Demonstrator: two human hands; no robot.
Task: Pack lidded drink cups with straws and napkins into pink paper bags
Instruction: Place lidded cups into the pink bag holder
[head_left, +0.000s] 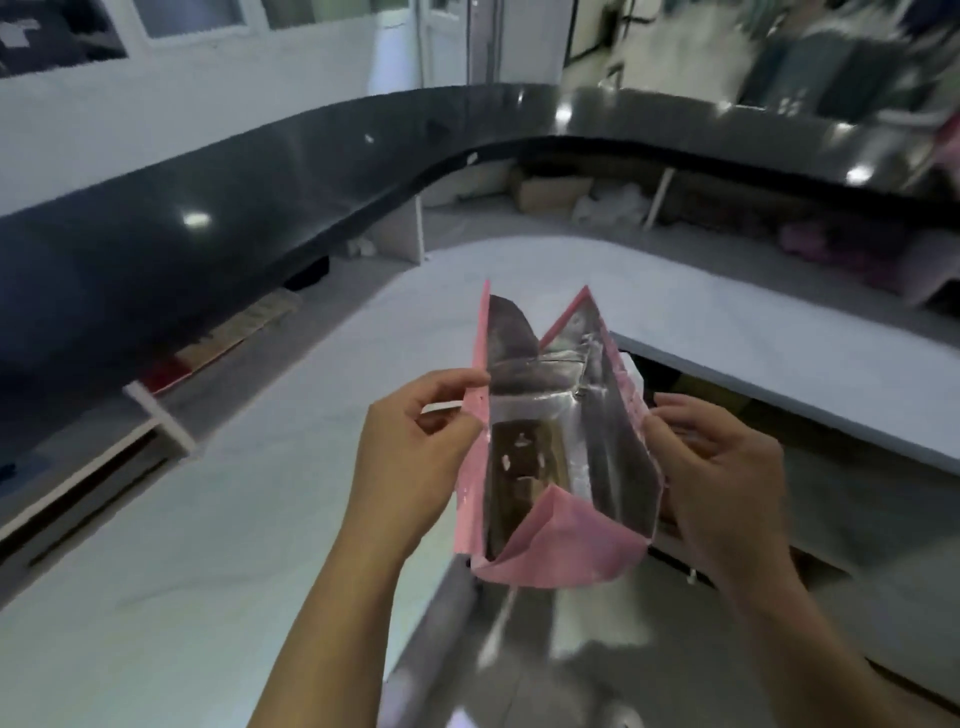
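Note:
A pink paper bag (558, 553) with a silver foil lining is held up in the air in front of me, its mouth spread wide so I look down into it. A brown flat bottom shows deep inside. My left hand (410, 457) pinches the bag's left rim between thumb and fingers. My right hand (722, 483) grips the right wall from outside. No cup, straw or napkin is visible in this view.
A white worktop (218, 545) runs under my hands and bends right into a second white surface (779, 338). Behind it curves a raised glossy black counter (311, 171), with shelves of boxes and bags (571, 192) beneath. A grey metal edge (447, 623) lies below the bag.

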